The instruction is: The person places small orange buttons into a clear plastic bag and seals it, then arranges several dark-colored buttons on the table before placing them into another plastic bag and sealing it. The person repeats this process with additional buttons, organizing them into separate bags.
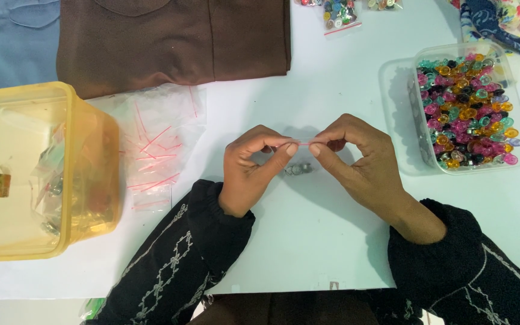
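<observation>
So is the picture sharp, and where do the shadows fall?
Head view: even, soft light; the hands and small bag they pinch look slightly soft. The clear box of coloured gems throws a shadow to its left on the white table; no strong glare.

Bright, even light falls from overhead; the white table (332, 78) glares slightly. Soft shadows lie under both hands and left of the clear bead container (516, 150). Focus is slightly soft throughout.
</observation>
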